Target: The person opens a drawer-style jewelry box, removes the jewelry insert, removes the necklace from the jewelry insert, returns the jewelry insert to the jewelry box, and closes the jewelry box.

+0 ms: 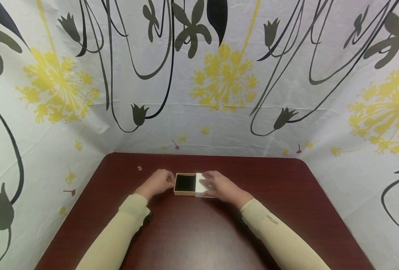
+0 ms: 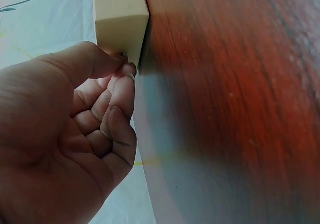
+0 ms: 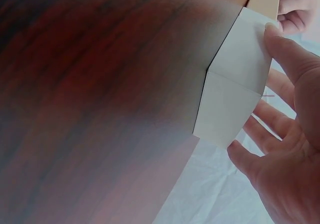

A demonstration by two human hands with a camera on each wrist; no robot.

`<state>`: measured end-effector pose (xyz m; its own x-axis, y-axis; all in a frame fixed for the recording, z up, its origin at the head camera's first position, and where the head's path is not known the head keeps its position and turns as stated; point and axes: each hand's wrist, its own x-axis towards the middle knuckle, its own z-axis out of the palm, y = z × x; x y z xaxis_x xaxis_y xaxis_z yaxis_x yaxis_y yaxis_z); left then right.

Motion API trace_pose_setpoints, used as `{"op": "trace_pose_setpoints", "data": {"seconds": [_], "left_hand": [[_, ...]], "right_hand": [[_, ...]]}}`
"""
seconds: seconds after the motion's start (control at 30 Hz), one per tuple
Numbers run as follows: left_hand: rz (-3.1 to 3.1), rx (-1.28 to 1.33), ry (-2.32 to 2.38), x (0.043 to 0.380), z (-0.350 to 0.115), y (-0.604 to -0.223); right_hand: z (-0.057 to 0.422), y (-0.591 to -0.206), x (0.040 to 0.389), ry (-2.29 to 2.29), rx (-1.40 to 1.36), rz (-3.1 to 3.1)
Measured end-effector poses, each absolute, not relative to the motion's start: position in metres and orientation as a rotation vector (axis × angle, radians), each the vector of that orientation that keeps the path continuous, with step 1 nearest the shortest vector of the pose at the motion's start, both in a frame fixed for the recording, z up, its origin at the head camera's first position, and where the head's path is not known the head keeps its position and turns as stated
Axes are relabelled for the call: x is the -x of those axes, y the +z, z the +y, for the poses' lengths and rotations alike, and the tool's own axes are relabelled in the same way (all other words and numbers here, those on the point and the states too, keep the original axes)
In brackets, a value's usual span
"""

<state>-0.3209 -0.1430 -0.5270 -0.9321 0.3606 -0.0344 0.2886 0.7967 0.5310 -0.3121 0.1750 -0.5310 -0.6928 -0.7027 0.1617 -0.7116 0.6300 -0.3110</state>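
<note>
A small drawer box lies on the table, its tan tray [image 1: 185, 195] slid partly out to the left of its white sleeve [image 1: 201, 191]. Inside the tray shows a dark lining [image 1: 185, 183]. My left hand [image 1: 159, 182] pinches with thumb and forefinger at the middle of the tray's end face [image 2: 115, 34], where a small dark spot shows by the thumb tip; the other fingers are curled. My right hand [image 1: 219, 186] holds the sleeve, with its thumb on the near side [image 3: 245, 49] and its fingers spread over the top toward the closed end.
The dark red wooden table [image 1: 192, 232] has rounded back corners. Near its back left lies a tiny shiny object [image 1: 139, 168]. White cloth [image 1: 185, 127] printed with flowers hangs behind the table and along both sides.
</note>
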Motion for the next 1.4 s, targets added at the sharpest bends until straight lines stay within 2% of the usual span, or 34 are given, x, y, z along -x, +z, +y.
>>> {"op": "trace_pose_setpoints", "data": {"seconds": [1.4], "left_hand": [[2.841, -0.584, 0.806, 0.3232, -0.1397, -0.5263]], "right_hand": [[0.1756, -0.5305, 0.3111, 0.554, -1.243, -2.767]]}}
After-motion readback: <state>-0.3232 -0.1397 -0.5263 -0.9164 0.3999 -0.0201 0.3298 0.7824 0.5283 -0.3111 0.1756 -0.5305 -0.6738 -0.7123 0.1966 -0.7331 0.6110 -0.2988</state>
